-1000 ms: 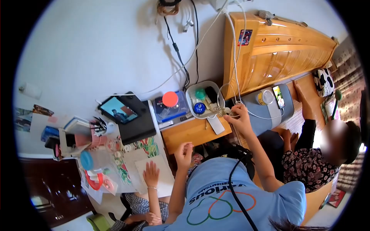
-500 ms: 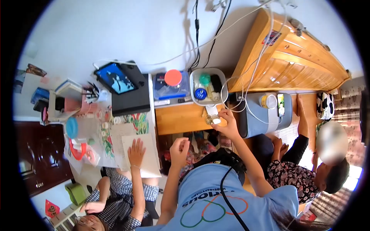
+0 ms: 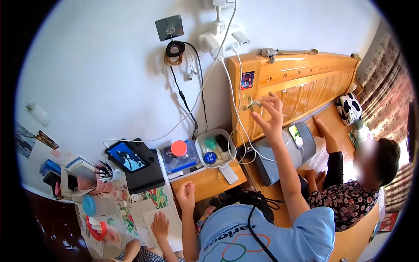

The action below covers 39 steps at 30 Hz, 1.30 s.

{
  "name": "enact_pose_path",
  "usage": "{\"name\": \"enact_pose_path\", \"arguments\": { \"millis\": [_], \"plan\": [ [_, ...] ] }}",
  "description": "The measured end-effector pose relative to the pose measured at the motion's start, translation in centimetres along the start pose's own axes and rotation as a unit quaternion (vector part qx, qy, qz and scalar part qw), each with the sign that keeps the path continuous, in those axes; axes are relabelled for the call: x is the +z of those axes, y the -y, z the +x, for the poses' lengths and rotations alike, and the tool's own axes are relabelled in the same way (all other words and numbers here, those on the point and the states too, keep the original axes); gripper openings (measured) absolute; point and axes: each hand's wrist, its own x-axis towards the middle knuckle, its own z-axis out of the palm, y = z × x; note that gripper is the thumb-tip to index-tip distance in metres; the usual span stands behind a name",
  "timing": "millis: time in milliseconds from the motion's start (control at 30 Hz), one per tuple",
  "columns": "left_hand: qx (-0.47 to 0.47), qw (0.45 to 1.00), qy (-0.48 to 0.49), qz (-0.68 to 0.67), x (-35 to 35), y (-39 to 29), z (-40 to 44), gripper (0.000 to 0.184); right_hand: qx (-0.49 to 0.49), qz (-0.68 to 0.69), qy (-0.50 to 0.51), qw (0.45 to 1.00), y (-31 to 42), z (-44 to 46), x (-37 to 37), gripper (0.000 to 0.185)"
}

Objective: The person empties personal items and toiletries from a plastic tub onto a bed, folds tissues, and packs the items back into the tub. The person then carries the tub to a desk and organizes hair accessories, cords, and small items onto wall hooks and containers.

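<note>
My right hand is raised in front of the wooden headboard, with the thumb and fingers pinching a small shiny gold-and-silver metal piece; its exact kind is unclear. Lower down, my left hand is loosely curled closed above the desk's front edge. Whatever it may hold is hidden by the fingers. Closest to that hand is the brown desk top, where a white phone lies. A white bin with small jars and a blue clear box with a red lid on top stand behind it.
A grey-blue case carries a lit phone. White cables hang from wall plugs across my reach. On the left are a tablet, papers and another person's hand. A person sits at the right.
My right hand has lifted the metal piece from above the desk up before the headboard. My view has shifted, showing more wall. A white phone now shows on the desk.
</note>
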Motion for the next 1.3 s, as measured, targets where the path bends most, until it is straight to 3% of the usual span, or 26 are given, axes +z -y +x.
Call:
{"name": "enact_pose_path", "arguments": {
  "millis": [133,367,833,1033,1100,1300],
  "plan": [
    [0.0,0.999,0.008,0.04,0.7,-0.2,0.2,0.013,-0.043,-0.073,-0.027,0.996,-1.3,3.8,0.3,0.03],
    [0.01,0.997,0.048,0.061,2.0,0.6,-0.1,0.014,-0.073,-0.065,-0.106,0.99,-1.6,9.3,2.3,0.029],
    [0.015,0.999,0.031,0.037,0.7,1.6,0.1,0.012,-0.004,-0.092,-0.085,0.992,-1.3,10.5,4.4,0.031],
    [0.003,0.999,0.041,0.0,0.7,1.3,-0.2,0.013,0.043,-0.114,-0.068,0.99,-0.4,9.7,4.4,0.043],
    [0.006,0.999,0.044,0.004,0.6,1.5,-0.2,0.013,0.12,-0.156,-0.005,0.981,0.0,9.5,4.2,0.055],
    [-0.023,0.999,0.043,-0.012,0.9,1.4,-0.4,0.01,0.086,-0.153,-0.036,0.984,-1.2,9.1,4.8,0.055]
  ]
}}
